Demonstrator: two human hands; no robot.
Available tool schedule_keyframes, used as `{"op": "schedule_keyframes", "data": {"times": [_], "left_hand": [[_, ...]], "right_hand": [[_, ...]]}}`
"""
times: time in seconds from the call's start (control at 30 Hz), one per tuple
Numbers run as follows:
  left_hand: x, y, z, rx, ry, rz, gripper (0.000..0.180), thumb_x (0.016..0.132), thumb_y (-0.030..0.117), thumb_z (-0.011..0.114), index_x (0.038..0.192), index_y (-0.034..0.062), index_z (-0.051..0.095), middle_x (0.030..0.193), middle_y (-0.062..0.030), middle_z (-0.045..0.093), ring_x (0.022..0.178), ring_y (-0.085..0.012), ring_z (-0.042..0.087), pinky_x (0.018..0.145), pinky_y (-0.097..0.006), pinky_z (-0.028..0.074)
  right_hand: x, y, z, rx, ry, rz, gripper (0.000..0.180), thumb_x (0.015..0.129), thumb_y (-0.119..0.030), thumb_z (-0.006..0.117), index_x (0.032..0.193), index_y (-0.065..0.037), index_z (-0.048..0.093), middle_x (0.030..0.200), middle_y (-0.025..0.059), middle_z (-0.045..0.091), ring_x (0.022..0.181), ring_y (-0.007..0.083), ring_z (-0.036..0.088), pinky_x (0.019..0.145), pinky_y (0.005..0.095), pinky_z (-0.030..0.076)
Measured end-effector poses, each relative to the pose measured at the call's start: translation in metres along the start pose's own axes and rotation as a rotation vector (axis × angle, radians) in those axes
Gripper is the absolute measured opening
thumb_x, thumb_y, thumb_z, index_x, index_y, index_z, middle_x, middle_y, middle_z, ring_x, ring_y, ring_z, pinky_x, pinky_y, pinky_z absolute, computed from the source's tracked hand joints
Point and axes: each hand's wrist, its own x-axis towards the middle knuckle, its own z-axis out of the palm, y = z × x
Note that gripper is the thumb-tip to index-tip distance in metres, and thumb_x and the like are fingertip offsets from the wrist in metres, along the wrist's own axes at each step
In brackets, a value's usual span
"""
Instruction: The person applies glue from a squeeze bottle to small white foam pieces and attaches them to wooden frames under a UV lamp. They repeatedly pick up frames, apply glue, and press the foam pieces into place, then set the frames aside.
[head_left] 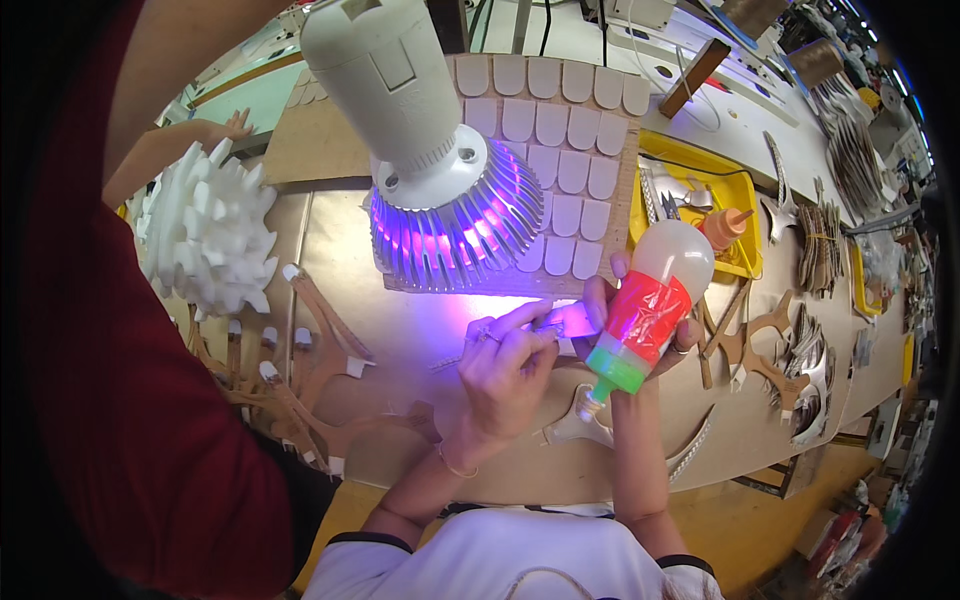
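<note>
My left hand (508, 372) is closed in a pinch at the edge of a small pale tab (574, 320), which glows pink under the lamp. My right hand (598, 300) wraps round a squeeze bottle (648, 315) with a red label and a green cap. The bottle tilts with its nozzle (592, 405) pointing down toward me. Fingers of the right hand also touch the tab's other end. Just beyond both hands hangs a white lamp (458, 215) with a finned metal head, shining purple light. Rows of white rounded tabs (570, 170) lie on a board behind it.
A yellow bin (748, 215) holds an orange-capped bottle and tools. Brown strap pieces (325, 425) with white ends lie at left, more strap pieces (760, 350) at right. A white spiky object (205, 235) stands left. Another person's red sleeve (130, 400) fills the left side.
</note>
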Motion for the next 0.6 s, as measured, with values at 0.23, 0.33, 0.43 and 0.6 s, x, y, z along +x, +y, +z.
{"op": "schedule_keyframes", "data": {"times": [0.23,0.33,0.43,0.6], "left_hand": [[0.006,0.007,0.002,-0.055,-0.025,-0.174,0.025,0.068,0.003,0.076,0.088,0.0080,0.062,0.107,-0.0093,0.068,0.077,-0.0223,0.067,0.072,-0.033,0.047],[0.009,0.003,0.000,-0.027,-0.135,-0.069,0.028,0.073,0.007,0.075,0.098,0.0051,0.063,0.109,-0.0122,0.067,0.084,-0.0256,0.067,0.072,-0.035,0.051],[0.008,0.000,0.001,-0.088,-0.155,-0.032,0.032,0.076,0.009,0.073,0.105,0.0027,0.062,0.109,-0.0142,0.066,0.088,-0.0283,0.067,0.076,-0.036,0.053],[0.003,-0.004,0.005,-0.031,-0.095,0.057,0.036,0.078,0.005,0.070,0.113,0.0027,0.062,0.109,-0.0138,0.066,0.089,-0.0281,0.067,0.076,-0.036,0.054]], "right_hand": [[0.014,0.001,-0.027,0.372,-0.270,0.092,0.071,0.073,-0.048,0.072,0.113,-0.001,0.038,0.082,0.0148,0.051,0.065,0.0267,0.054,0.057,0.0332,0.051],[0.016,0.004,-0.029,0.430,-0.260,0.077,0.067,0.075,-0.047,0.072,0.112,-0.002,0.038,0.078,0.0132,0.051,0.063,0.0250,0.053,0.056,0.0330,0.051],[0.016,0.004,-0.026,0.421,-0.226,0.076,0.061,0.078,-0.046,0.071,0.108,-0.004,0.039,0.075,0.0118,0.051,0.061,0.0221,0.052,0.052,0.0301,0.050],[0.016,0.003,-0.019,0.467,-0.243,0.093,0.071,0.074,-0.049,0.069,0.116,-0.001,0.039,0.080,0.0139,0.051,0.065,0.0264,0.053,0.059,0.0352,0.051]]}}
